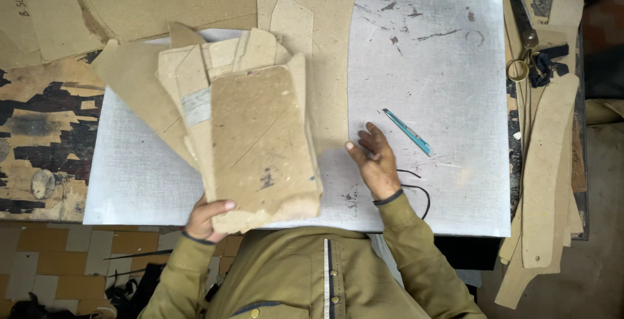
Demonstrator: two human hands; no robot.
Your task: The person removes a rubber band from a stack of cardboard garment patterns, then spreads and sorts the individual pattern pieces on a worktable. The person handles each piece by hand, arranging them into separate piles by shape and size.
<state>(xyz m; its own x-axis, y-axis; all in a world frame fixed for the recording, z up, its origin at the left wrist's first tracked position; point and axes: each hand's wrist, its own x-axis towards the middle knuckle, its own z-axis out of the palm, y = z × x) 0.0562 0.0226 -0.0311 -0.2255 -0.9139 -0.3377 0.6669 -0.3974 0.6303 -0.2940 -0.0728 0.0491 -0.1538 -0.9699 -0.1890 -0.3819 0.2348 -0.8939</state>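
Observation:
My left hand (205, 218) grips the near end of a thick stack of brown cardboard pattern pieces (260, 143), held fanned out above the grey cutting mat (429, 65). My right hand (374, 159) hovers just right of the stack, palm up, fingers loosely apart, holding nothing. A blue pen-like tool (407, 131) lies on the mat a little right of that hand. A thin black cord (419, 195) curls by my right wrist.
Large cardboard sheets (149, 0) cover the far left of the table. Long cardboard strips (546, 169) lie along the right edge, with big scissors (523, 23) and black scraps (549, 62) near them. Tiled floor shows at the lower left.

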